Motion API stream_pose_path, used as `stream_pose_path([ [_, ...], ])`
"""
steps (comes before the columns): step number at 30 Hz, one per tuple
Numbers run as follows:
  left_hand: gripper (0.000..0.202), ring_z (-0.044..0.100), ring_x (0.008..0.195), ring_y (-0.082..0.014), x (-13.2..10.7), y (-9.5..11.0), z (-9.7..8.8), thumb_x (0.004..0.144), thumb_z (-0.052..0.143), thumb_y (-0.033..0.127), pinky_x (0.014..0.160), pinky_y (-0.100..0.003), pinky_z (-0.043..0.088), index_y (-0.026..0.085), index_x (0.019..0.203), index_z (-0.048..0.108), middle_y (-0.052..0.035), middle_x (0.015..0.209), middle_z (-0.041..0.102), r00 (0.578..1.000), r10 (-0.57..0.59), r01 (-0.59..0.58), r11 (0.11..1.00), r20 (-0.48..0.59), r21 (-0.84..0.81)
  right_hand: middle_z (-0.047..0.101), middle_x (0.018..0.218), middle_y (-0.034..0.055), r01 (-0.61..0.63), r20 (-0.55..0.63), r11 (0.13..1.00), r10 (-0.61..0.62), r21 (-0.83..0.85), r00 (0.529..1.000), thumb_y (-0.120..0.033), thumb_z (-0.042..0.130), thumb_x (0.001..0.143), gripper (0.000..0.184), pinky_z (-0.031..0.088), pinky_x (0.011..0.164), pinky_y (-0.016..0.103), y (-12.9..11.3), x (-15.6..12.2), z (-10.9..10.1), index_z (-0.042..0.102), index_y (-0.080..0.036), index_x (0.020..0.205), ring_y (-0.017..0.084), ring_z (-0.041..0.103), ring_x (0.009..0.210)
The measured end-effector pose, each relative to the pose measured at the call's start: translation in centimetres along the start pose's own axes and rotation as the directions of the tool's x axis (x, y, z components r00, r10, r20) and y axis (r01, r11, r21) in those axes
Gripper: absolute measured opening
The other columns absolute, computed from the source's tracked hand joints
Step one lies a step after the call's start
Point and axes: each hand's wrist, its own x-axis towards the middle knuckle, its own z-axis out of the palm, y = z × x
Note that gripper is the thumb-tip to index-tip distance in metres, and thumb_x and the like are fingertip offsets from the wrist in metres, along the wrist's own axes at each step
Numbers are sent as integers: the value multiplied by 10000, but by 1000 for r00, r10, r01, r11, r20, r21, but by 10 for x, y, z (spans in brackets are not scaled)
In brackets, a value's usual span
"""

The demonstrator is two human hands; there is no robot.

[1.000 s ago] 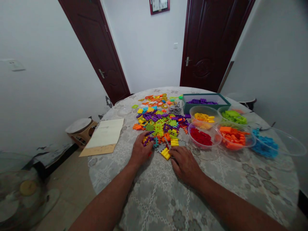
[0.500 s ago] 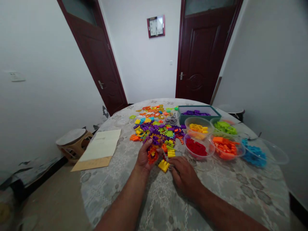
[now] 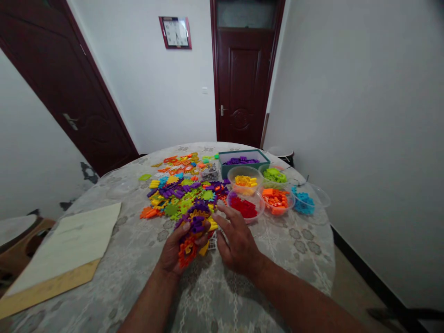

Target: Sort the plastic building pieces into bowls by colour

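My left hand (image 3: pixel 173 252) is closed around a handful of plastic building pieces (image 3: pixel 193 231), orange, purple and yellow, lifted just off the round table (image 3: pixel 263 268). My right hand (image 3: pixel 236 240) rests beside them with fingers spread, touching the handful's right side. Beyond my hands lies a mixed pile of coloured pieces (image 3: pixel 180 185).
Clear bowls hold red (image 3: pixel 243 206), yellow (image 3: pixel 245 180), orange (image 3: pixel 275 198), green (image 3: pixel 273 175) and blue pieces (image 3: pixel 303 201). A teal box (image 3: pixel 239 159) holds purple ones. A paper sheet on a board (image 3: pixel 65 247) lies at the left. Two dark doors and a wall clock stand behind.
My left hand has scooped up a bunch of pieces from the pile's near edge and drawn them toward me. My right hand opened beside them. My head turned to the right.
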Motion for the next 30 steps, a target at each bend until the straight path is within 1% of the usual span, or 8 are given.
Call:
stream_pose_path([
  [4, 340, 720, 736, -191, 1, -5, 2, 829, 761, 187, 560, -246, 565, 133, 1159, 701, -149, 1011, 778, 1000, -24, 25, 999, 13, -24, 459, 1584, 157, -44, 36, 998, 45, -39, 998, -77, 546, 910, 646, 444, 1183, 591, 4, 2, 6, 459, -233, 1531, 311, 433, 1480],
  [11, 440, 770, 903, -248, 1, -11, 1, 865, 721, 154, 546, -218, 556, 145, 1295, 630, -156, 1073, 771, 995, -100, 99, 995, -2, -17, 453, 1597, 146, -39, 80, 999, 40, -14, 996, -40, 514, 902, 665, 429, 1200, 597, 13, -4, 4, 464, -232, 1537, 307, 405, 1502],
  [14, 535, 776, 909, -246, 1, -13, 2, 857, 722, 131, 530, -205, 537, 191, 1372, 590, -138, 1132, 764, 991, -125, 126, 992, 40, -11, 450, 1597, 143, -38, 86, 999, 38, -6, 996, -27, 490, 906, 674, 424, 1204, 598, 15, -4, 1, 458, -235, 1546, 301, 411, 1499],
  [18, 581, 776, 910, -249, 0, -14, 4, 856, 725, 129, 533, -194, 524, 193, 1411, 565, -138, 1083, 765, 982, -161, 163, 987, 96, -7, 497, 1555, 144, -14, 76, 999, 12, 34, 997, -5, 455, 903, 678, 434, 1195, 584, 18, -4, -1, 451, -236, 1541, 281, 444, 1470],
  [21, 564, 774, 907, -250, 0, -15, 5, 851, 730, 124, 534, -196, 525, 193, 1390, 581, -132, 1066, 765, 976, -186, 189, 982, 111, -14, 534, 1517, 139, 9, 90, 998, -15, 60, 996, -9, 467, 879, 662, 451, 1175, 586, 22, -6, -2, 500, -234, 1500, 285, 480, 1435],
  [24, 569, 774, 911, -254, -2, -16, 7, 848, 737, 127, 532, -199, 526, 217, 1391, 590, -142, 1143, 755, 974, -196, 200, 979, 118, -26, 569, 1479, 139, 7, 120, 999, -13, 49, 993, -24, 484, 866, 610, 470, 1154, 594, 25, -8, -1, 583, -221, 1434, 300, 518, 1390],
  [28, 662, 777, 916, -255, -4, -15, 12, 847, 736, 120, 535, -194, 522, 279, 1463, 554, -158, 1234, 735, 977, -181, 187, 981, 113, -49, 566, 1478, 146, -46, 64, 999, 45, 25, 997, -22, 445, 907, 582, 488, 1149, 558, 27, -10, 1, 598, -208, 1437, 281, 533, 1385],
  [30, 673, 777, 924, -256, -4, -13, 14, 848, 728, 110, 531, -191, 519, 280, 1475, 549, -165, 1235, 734, 982, -162, 169, 984, 97, -61, 563, 1476, 152, -77, 14, 997, 77, 2, 997, -45, 450, 942, 541, 487, 1154, 544, 27, -9, -1, 600, -205, 1437, 277, 533, 1392],
])
